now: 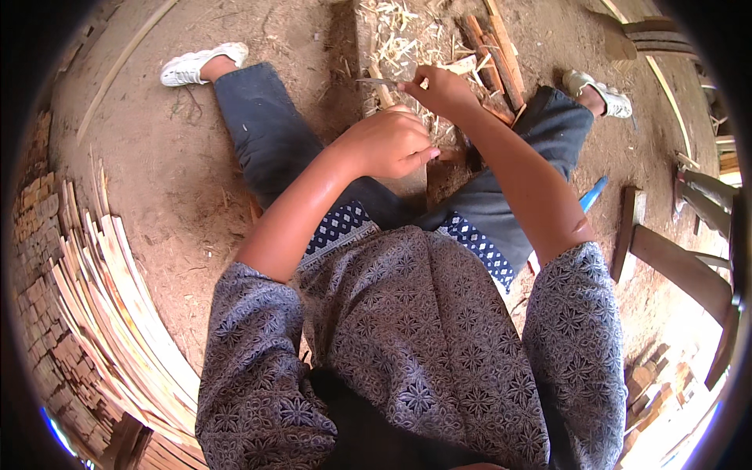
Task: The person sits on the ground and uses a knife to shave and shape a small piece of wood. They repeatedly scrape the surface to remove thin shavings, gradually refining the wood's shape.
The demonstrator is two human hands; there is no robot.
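Note:
My right hand (pixel 445 90) is closed around a knife, whose narrow grey blade (pixel 377 81) points left; its handle is hidden in my fingers. Just below and to the left, my left hand (pixel 392 142) is closed on a thin wooden strip (pixel 381 92). The strip's far end shows past my knuckles and passes under the blade, while the rest is covered by my fist. Both hands are between my spread legs, above a long board (pixel 411 185) strewn with pale wood shavings (pixel 392 45).
Reddish-brown wood pieces (pixel 495 59) lie at the far right of the board. Long pale slats (pixel 129 305) are piled at the left. A blue object (pixel 593 193) rests by my right leg. Wooden furniture (pixel 674 266) stands at the right, with more cut wood (pixel 658 392) nearby.

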